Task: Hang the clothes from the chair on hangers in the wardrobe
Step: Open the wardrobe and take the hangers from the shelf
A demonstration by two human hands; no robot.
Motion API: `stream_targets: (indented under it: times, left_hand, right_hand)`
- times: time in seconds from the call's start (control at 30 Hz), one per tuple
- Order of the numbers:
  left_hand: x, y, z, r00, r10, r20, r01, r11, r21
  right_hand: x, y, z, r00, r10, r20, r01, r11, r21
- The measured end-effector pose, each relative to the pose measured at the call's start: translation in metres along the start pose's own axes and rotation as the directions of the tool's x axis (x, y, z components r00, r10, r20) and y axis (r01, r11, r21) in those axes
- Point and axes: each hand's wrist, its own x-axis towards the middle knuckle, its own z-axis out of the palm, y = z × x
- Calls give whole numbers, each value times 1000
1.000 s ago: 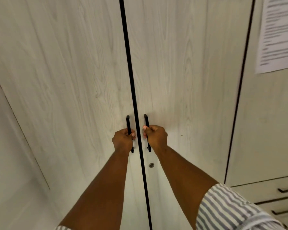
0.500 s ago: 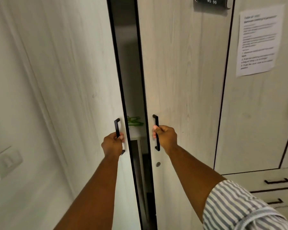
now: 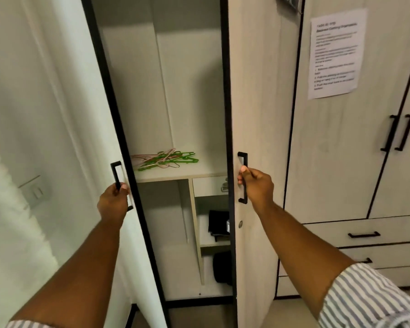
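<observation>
1. Pale woodgrain wardrobe (image 3: 258, 91) with black edging takes up pretty much the whole view. Both doors of the left section stand swung apart, so there's a tall open gap between them showing the plain, smooth off-white inside.
2. Left hand (image 3: 112, 204) is curled tight around the thin black bar handle (image 3: 117, 176) of the left door (image 3: 57, 138); right hand (image 3: 257, 188) is wrapped the same way around the matching handle (image 3: 243, 177) on the right door (image 3: 256, 114). Both arms reach out straight, with a striped sleeve (image 3: 369, 297) on the right one.
3. The hangers (image 3: 166, 159) are a loose tangle of skinny wire-like ones, green and pinkish, lying flat on the inner shelf (image 3: 175, 175) toward its left and back edges. The front right part of that shelf is bare.
4. Above the shelf the hanging space is all open room.
5. Under the shelf, a vertical divider splits things. The left compartment is open, the right has a small drawer front (image 3: 208, 185) and below it something dark and folded (image 3: 218, 224) on a lower shelf. Can't tell what it is.
6. Off to the right, more closed doors, drawers (image 3: 364, 233) with black pulls, and a printed paper sheet (image 3: 334, 53) stuck flat on a door. The text is too blurry to read.
</observation>
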Motion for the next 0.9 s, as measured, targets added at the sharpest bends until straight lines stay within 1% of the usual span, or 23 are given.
stream_targets:
  times: [0.1, 0.17, 0.23, 0.27, 0.3, 0.33, 0.37, 0.4, 0.43, 0.47, 0.5, 0.53, 0.57, 0.6, 0.63, 0.67, 0.73, 0.77, 0.8, 0.83, 0.9]
  left_hand:
    - [-9, -8, -14, 998, 62, -15, -61, 997, 46]
    - [-15, -15, -17, 993, 111, -28, -107, 987, 118]
    - [-30, -17, -14, 989, 125, -81, -108, 976, 187]
    - [-40, -17, -11, 974, 183, -133, -144, 955, 258]
    - [-51, -15, -7, 941, 292, -173, -212, 904, 372]
    - [-59, -14, -1, 893, 423, -153, -297, 809, 508]
    - [-66, -12, 6, 846, 528, -73, -397, 715, 576]
    - [-68, -13, 14, 796, 600, 76, -518, 611, 599]
    - [-64, -17, 21, 749, 606, 268, -622, 502, 602]
    - [-61, -20, 25, 708, 552, 439, -682, 376, 627]
    - [-54, -27, 26, 710, 440, 550, -688, 269, 674]
    - [-46, -32, 22, 740, 326, 588, -662, 203, 721]
    - [-40, -34, 16, 785, 213, 581, -615, 161, 772]
    - [-36, -37, 10, 817, 141, 560, -575, 120, 809]
    - [-36, -41, 6, 830, 96, 549, -554, 28, 832]
    - [-39, -42, 4, 846, 49, 531, -532, 3, 847]
    - [-43, -46, 6, 842, 29, 538, -534, -84, 841]
    - [-44, -47, 9, 857, -13, 515, -513, -120, 850]
    - [-45, -51, 11, 885, -50, 462, -463, -4, 886]
    - [-51, -53, 10, 900, -26, 435, -429, 122, 895]
    - [-61, -61, 8, 922, 7, 387, -379, 220, 899]
  right_hand:
    - [-13, -3, -21, 995, -38, -91, 32, 997, -68]
    - [-19, 0, -29, 979, -90, -181, 63, 987, -147]
    - [-30, -2, -32, 940, -177, -292, 113, 968, -223]
    - [-37, -5, -32, 907, -247, -340, 161, 951, -263]
    - [-46, -12, -33, 866, -341, -364, 232, 921, -312]
    - [-52, -18, -33, 814, -467, -345, 334, 863, -378]
    - [-57, -24, -33, 760, -600, -250, 459, 768, -446]
    - [-58, -25, -32, 706, -703, -88, 586, 649, -485]
    - [-56, -23, -32, 669, -736, 103, 677, 546, -494]
    - [-50, -18, -33, 669, -687, 284, 715, 490, -499]
    - [-43, -11, -36, 702, -576, 419, 704, 473, -529]
    - [-36, -4, -41, 761, -433, 483, 648, 479, -592]
    - [-30, 1, -46, 827, -290, 482, 560, 492, -666]
    - [-25, 5, -51, 878, -171, 448, 470, 486, -737]
    - [-20, 9, -56, 906, -94, 413, 408, 452, -793]
    - [-16, 15, -60, 923, -59, 380, 370, 403, -837]
    - [-9, 26, -68, 943, -13, 332, 320, 300, -898]
    - [-8, 33, -74, 947, 13, 321, 308, 256, -916]
    - [-7, 41, -80, 946, 31, 323, 309, 218, -926]
    - [-8, 49, -87, 944, 51, 327, 313, 183, -932]
    - [-10, 62, -103, 941, 84, 329, 316, 139, -939]
